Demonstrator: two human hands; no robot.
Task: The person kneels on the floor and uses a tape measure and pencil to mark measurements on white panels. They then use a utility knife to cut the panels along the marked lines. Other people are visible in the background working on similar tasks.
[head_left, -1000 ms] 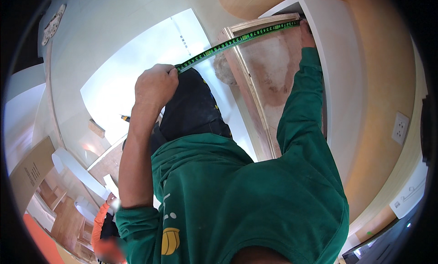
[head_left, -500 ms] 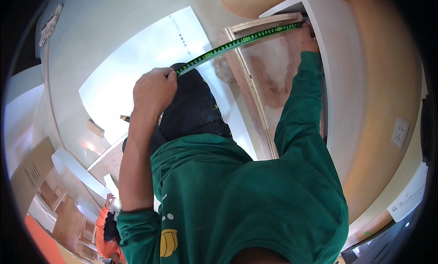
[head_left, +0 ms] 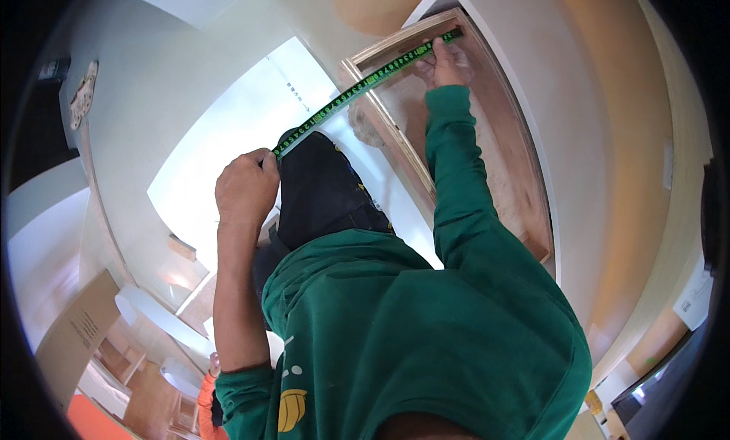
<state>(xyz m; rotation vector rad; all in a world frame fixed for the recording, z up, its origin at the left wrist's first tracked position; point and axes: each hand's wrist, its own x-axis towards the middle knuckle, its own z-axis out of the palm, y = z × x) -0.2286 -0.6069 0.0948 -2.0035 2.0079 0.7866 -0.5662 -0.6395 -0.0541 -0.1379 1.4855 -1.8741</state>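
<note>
A green measuring tape [head_left: 357,90] stretches diagonally from above my knee to the far end of an open plywood box [head_left: 518,174], which sits along the inner side of a white panel [head_left: 538,67]. My left hand [head_left: 247,183], closed, grips the tape's lower end over my dark trouser leg [head_left: 319,189]. Whatever else it holds is hidden. My right hand [head_left: 445,66] pinches the tape just short of its upper end, inside the box. A large white sheet [head_left: 213,158] lies beyond my leg.
A short wood block [head_left: 182,247] rests to the left. A cardboard piece [head_left: 80,326], small wooden furniture and another person's orange sleeve [head_left: 206,402] are at the lower left. A tan curved surface [head_left: 597,174] is on the right; a dark screen [head_left: 646,383] is at the lower right.
My right hand has moved left and down along the tape from the box's far edge. My left hand sits lower in view. The view has shifted, showing more of the box's interior.
</note>
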